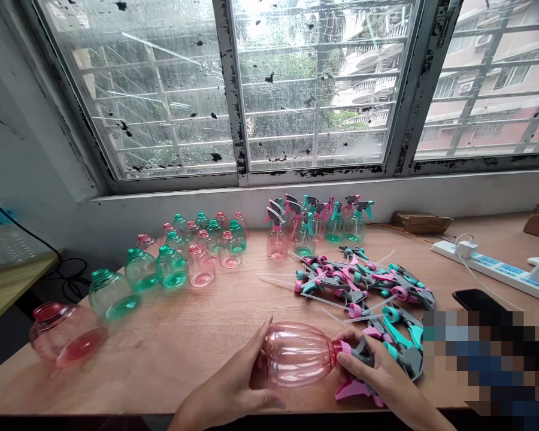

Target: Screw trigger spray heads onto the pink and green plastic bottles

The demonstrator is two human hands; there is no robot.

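A clear pink spray bottle (299, 354) lies on its side between my hands near the table's front edge, its neck pointing right. My left hand (238, 380) cups the base end, thumb and fingers on either side of it. At the neck, the fingers of my right hand (368, 365) close around the pink collar (341, 348) of a grey spray head (363, 352). The collar sits against the bottle's mouth; how far it is threaded I cannot tell. A pink trigger (354, 390) shows below my right hand, partly covered by it.
Loose spray heads (363, 278) with thin tubes are heaped beyond my right hand. Open pink and green bottles (174, 266) stand at the left; bottles with spray heads (305, 233) stand by the wall. A power strip (494, 266) and a phone (480, 301) lie at right.
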